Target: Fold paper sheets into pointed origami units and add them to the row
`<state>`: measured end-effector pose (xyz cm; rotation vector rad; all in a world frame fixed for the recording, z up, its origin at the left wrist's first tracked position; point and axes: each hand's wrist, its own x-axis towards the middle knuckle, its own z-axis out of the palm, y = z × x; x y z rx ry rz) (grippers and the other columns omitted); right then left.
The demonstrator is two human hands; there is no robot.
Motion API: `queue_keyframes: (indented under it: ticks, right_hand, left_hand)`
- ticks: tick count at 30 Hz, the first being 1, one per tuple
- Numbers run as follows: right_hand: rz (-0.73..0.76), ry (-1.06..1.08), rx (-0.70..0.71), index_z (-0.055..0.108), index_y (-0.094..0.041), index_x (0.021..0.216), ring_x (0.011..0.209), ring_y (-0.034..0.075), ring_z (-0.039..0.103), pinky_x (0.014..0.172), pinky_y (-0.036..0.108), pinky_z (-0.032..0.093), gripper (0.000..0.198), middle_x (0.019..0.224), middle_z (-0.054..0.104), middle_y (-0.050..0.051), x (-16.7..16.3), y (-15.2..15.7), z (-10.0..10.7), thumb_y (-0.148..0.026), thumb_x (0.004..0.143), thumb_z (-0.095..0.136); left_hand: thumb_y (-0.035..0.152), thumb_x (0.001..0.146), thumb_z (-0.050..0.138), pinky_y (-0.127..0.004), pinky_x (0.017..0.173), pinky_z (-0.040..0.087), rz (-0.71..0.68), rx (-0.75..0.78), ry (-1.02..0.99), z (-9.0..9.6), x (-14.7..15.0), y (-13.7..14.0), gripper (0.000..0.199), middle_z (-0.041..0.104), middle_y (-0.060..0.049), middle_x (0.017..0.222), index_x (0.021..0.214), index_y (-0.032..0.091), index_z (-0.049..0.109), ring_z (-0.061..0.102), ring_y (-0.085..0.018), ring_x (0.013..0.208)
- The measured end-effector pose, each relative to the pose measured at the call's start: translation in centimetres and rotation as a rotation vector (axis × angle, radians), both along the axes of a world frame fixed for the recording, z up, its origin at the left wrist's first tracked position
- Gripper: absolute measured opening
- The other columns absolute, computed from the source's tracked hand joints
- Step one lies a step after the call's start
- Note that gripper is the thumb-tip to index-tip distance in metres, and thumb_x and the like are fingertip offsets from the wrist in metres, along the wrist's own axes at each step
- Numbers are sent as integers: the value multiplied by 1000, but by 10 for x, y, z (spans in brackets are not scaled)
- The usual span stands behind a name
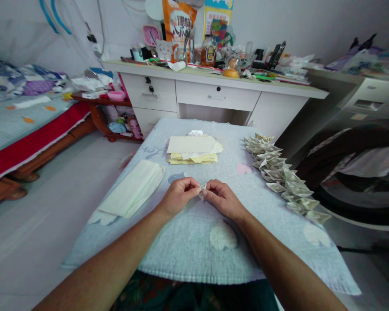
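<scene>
Both hands meet over the middle of the cloth-covered table (188,242). Between them is a small piece of folded paper (202,191), pale with dark marks, much of it hidden by the fingers. My left hand (178,196) pinches its left side between thumb and fingertips. On the other side, my right hand (223,198) is closed on it in the same way. Along the table's right side stretches a long row of folded paper pieces (278,177), printed grey-green and pointed. Beyond my hands sits a stack of cream and yellow paper sheets (191,144).
A pile of pale green paper (129,190) lies on the table's left. Behind stands a white desk (217,90) crowded with a jar (208,51), a pink clock (151,35) and packets. A washing machine (372,99) is at right, a bed (26,116) at left.
</scene>
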<state>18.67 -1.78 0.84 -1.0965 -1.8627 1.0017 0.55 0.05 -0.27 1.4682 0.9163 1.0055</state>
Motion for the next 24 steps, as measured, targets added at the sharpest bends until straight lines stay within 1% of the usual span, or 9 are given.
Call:
queue_keyframes:
  ticks: [5, 8, 12, 15, 17, 21, 24]
  right_hand:
    - [2, -19, 68, 58, -19, 70, 74, 15, 49, 74, 29, 37, 34, 69, 54, 0, 1, 1, 2, -46, 90, 53]
    - [17, -34, 102, 57, -19, 68, 75, 16, 48, 74, 29, 37, 33, 67, 53, 0, 1, 1, 2, -44, 90, 54]
    - [8, -10, 59, 58, -19, 69, 74, 16, 49, 73, 29, 37, 32, 68, 53, 0, 1, 1, 1, -44, 89, 54]
    - [-26, 11, 32, 58, -19, 71, 73, 15, 48, 73, 29, 36, 29, 69, 53, 0, 2, 1, 1, -41, 89, 53]
    - [-31, 3, 54, 57, -19, 70, 73, 15, 47, 73, 30, 35, 29, 68, 51, -1, 2, 2, 2, -39, 90, 52]
    - [-17, -25, 144, 55, -19, 67, 72, 16, 46, 74, 30, 34, 31, 65, 50, -1, 3, 3, 5, -38, 91, 51]
    - [-33, -27, 153, 56, -19, 66, 72, 15, 46, 75, 30, 34, 32, 65, 50, -1, 3, 2, 5, -39, 91, 51]
  left_hand:
    - [30, 78, 65, -23, 61, 40, -14, 22, 68, 2, 0, -2, 18, 58, 1, 66, 72, 13, 62, 51, -10, 62]
    - [31, 78, 65, -23, 61, 40, -36, 15, 76, 2, -1, -2, 19, 58, 1, 66, 72, 13, 62, 51, -10, 62]
    - [30, 78, 64, -23, 61, 40, -48, 20, 67, 3, -1, -2, 18, 58, 1, 65, 71, 14, 61, 51, -11, 62]
    - [28, 77, 64, -23, 61, 40, -50, 44, 100, 2, 0, -2, 16, 58, 1, 65, 71, 14, 62, 50, -11, 62]
    - [28, 77, 63, -22, 59, 38, -52, 55, 139, 2, 0, -2, 16, 56, 1, 63, 70, 13, 62, 48, -10, 60]
    - [29, 77, 62, -22, 55, 35, -56, 56, 202, 4, 0, -3, 17, 55, 2, 61, 69, 13, 61, 45, -9, 56]
    - [29, 77, 63, -22, 56, 35, -58, 55, 190, 5, 0, -3, 18, 55, 2, 61, 69, 13, 61, 45, -9, 57]
